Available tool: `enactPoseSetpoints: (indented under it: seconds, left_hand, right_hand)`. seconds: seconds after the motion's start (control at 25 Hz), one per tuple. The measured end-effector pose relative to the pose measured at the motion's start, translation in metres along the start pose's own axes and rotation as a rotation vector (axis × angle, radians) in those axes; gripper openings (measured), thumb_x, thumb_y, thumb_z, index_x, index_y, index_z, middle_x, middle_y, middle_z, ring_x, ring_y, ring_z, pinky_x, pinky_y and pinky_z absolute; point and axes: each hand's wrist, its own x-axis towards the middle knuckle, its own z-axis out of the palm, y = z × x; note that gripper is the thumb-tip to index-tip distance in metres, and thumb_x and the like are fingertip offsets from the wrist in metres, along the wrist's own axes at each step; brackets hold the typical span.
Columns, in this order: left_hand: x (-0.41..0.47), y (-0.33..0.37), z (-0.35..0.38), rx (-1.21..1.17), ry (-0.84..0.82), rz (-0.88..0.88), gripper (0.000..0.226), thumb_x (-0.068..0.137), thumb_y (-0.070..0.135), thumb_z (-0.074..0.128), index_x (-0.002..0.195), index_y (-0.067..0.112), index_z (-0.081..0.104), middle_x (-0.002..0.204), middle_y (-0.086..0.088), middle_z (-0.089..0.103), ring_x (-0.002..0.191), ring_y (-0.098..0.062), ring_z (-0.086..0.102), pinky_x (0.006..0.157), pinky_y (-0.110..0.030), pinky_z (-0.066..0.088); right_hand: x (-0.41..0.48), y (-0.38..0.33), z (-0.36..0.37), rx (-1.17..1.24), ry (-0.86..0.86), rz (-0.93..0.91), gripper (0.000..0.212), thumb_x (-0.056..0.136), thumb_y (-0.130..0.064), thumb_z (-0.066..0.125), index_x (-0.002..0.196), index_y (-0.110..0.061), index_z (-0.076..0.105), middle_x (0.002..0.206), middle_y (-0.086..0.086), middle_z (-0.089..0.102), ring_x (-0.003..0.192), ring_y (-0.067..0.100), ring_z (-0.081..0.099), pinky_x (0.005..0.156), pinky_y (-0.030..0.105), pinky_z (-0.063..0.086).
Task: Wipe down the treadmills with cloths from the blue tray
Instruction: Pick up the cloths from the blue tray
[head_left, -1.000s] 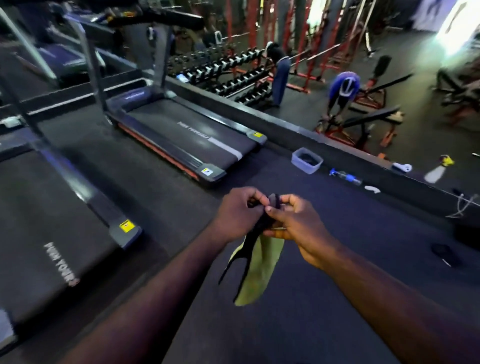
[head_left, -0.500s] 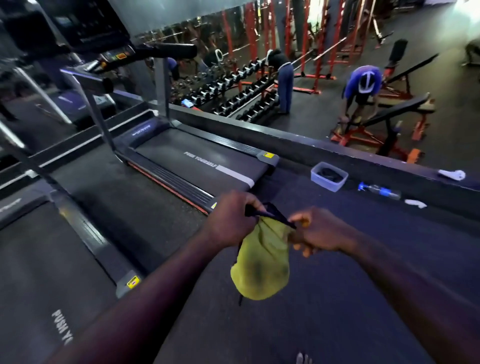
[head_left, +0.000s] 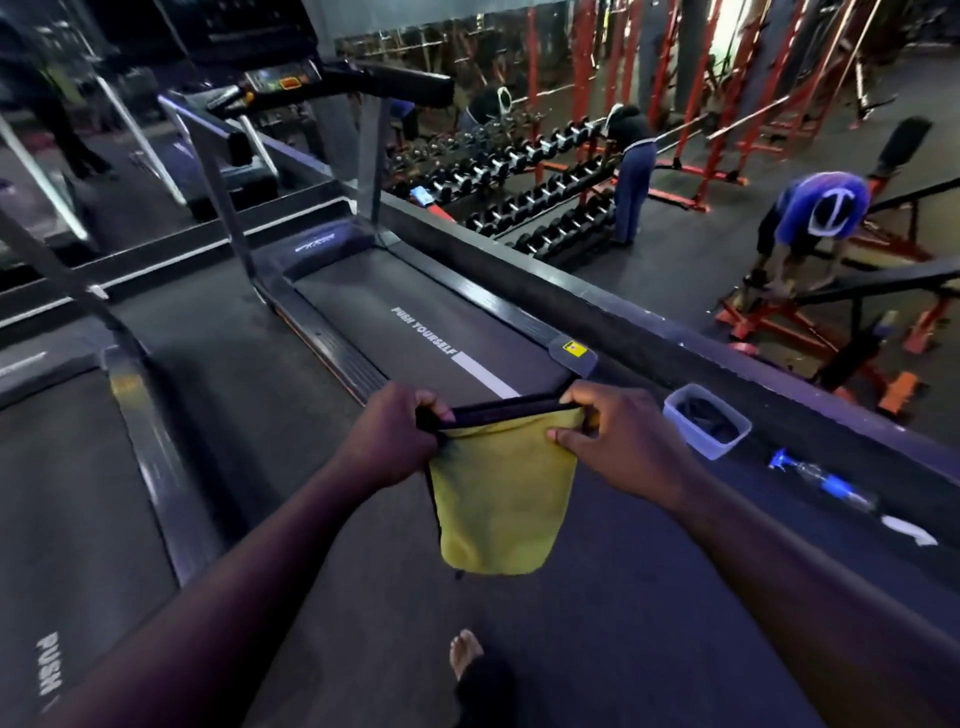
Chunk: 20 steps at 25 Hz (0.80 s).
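A yellow cloth (head_left: 498, 499) with a black edge hangs stretched between my two hands at the centre of the view. My left hand (head_left: 395, 434) grips its top left corner and my right hand (head_left: 618, 441) pinches its top right corner. Just beyond the cloth lies a treadmill (head_left: 415, 312) with "PUSH YOURSELF" printed on its belt. A second treadmill (head_left: 67, 493) lies at the left. The blue tray (head_left: 719, 449) sits on the floor to the right by a low wall, with dark cloths inside.
A spray bottle (head_left: 826, 486) with a blue head lies on the floor right of the tray, with a white scrap (head_left: 906, 530) past it. A low wall (head_left: 675, 338) borders the platform. Below it are dumbbell racks (head_left: 524, 171), benches and two people. My bare foot (head_left: 465, 652) shows below.
My hands have pulled apart and spread the bunched cloth flat between them. The view has moved closer to the far treadmill.
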Motion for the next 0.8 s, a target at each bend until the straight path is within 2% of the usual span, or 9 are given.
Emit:
enactPoseSetpoints:
  seconds: [0.08, 0.2, 0.36, 0.44, 0.52, 0.6, 0.64, 0.72, 0.8]
  left_hand:
    - [0.057, -0.012, 0.0, -0.094, 0.031, -0.023, 0.019, 0.059, 0.012, 0.061, 0.069, 0.027, 0.068, 0.071, -0.009, 0.073, 0.059, -0.016, 0.057, 0.059, -0.027, 0.045]
    - [0.139, -0.025, -0.006, -0.302, 0.037, -0.097, 0.016, 0.06, 0.006, 0.065, 0.068, 0.02, 0.066, 0.073, -0.014, 0.072, 0.062, -0.019, 0.057, 0.062, -0.028, 0.045]
    - [0.257, -0.018, -0.033, -0.523, 0.021, -0.072, 0.023, 0.052, 0.004, 0.067, 0.071, 0.016, 0.063, 0.071, -0.009, 0.062, 0.069, -0.02, 0.055, 0.066, -0.032, 0.041]
    - [0.32, 0.003, -0.061, -0.786, 0.098, -0.005, 0.034, 0.052, -0.002, 0.069, 0.082, 0.013, 0.062, 0.079, -0.006, 0.065, 0.081, -0.025, 0.065, 0.067, -0.034, 0.048]
    - [0.377, 0.014, -0.079, -1.173, 0.132, 0.134, 0.05, 0.07, -0.005, 0.076, 0.114, 0.01, 0.057, 0.109, -0.005, 0.073, 0.114, -0.025, 0.069, 0.087, -0.034, 0.058]
    - [0.416, 0.006, -0.062, -1.155, 0.039, 0.053, 0.073, 0.081, 0.015, 0.086, 0.143, 0.015, 0.048, 0.138, -0.011, 0.067, 0.13, -0.028, 0.062, 0.102, -0.042, 0.055]
    - [0.431, -0.004, -0.04, -1.074, -0.043, -0.056, 0.075, 0.08, 0.025, 0.089, 0.144, 0.014, 0.051, 0.137, -0.011, 0.068, 0.127, -0.03, 0.065, 0.099, -0.045, 0.057]
    - [0.463, -0.021, 0.007, -0.941, -0.072, -0.303, 0.069, 0.076, 0.036, 0.094, 0.133, 0.009, 0.064, 0.125, -0.011, 0.075, 0.114, -0.03, 0.073, 0.093, -0.046, 0.061]
    - [0.506, -0.038, 0.047, -0.881, 0.026, -0.454, 0.054, 0.078, 0.033, 0.091, 0.12, 0.005, 0.072, 0.113, -0.012, 0.079, 0.1, -0.029, 0.077, 0.082, -0.042, 0.064]
  right_hand:
    - [0.053, 0.01, 0.004, 0.099, 0.063, 0.046, 0.034, 0.079, -0.042, 0.086, 0.104, -0.037, 0.064, 0.081, -0.016, 0.067, 0.077, 0.006, 0.063, 0.075, 0.034, 0.055]
    - [0.128, 0.025, 0.002, 0.31, 0.084, 0.106, 0.051, 0.07, -0.027, 0.097, 0.103, -0.036, 0.059, 0.075, -0.015, 0.068, 0.065, 0.002, 0.057, 0.069, 0.032, 0.054]
    - [0.235, 0.039, -0.019, 0.546, 0.154, 0.223, 0.061, 0.063, -0.034, 0.099, 0.112, -0.038, 0.062, 0.092, 0.002, 0.079, 0.085, 0.023, 0.074, 0.079, 0.042, 0.062]
    - [0.296, 0.031, -0.045, 0.774, 0.341, 0.176, 0.048, 0.079, -0.012, 0.09, 0.113, -0.03, 0.062, 0.098, 0.012, 0.078, 0.087, 0.026, 0.071, 0.077, 0.038, 0.06]
    - [0.359, 0.024, -0.069, 1.028, 0.503, 0.065, 0.044, 0.09, -0.004, 0.077, 0.122, -0.026, 0.056, 0.098, 0.005, 0.076, 0.088, 0.018, 0.069, 0.078, 0.032, 0.059]
    - [0.406, 0.037, -0.06, 1.112, 0.393, 0.085, 0.054, 0.088, -0.009, 0.077, 0.133, -0.022, 0.05, 0.102, 0.001, 0.077, 0.091, 0.012, 0.073, 0.075, 0.025, 0.059]
    - [0.424, 0.052, -0.044, 1.086, 0.288, 0.162, 0.056, 0.082, -0.016, 0.081, 0.131, -0.018, 0.054, 0.102, 0.004, 0.079, 0.091, 0.014, 0.076, 0.072, 0.024, 0.06]
    - [0.456, 0.101, 0.0, 0.95, 0.156, 0.32, 0.037, 0.079, -0.023, 0.086, 0.111, -0.016, 0.069, 0.096, 0.005, 0.082, 0.085, 0.015, 0.078, 0.068, 0.025, 0.059]
    - [0.49, 0.151, 0.034, 0.867, 0.172, 0.393, 0.013, 0.089, -0.022, 0.084, 0.096, -0.017, 0.074, 0.079, -0.005, 0.08, 0.071, 0.004, 0.071, 0.064, 0.021, 0.055]
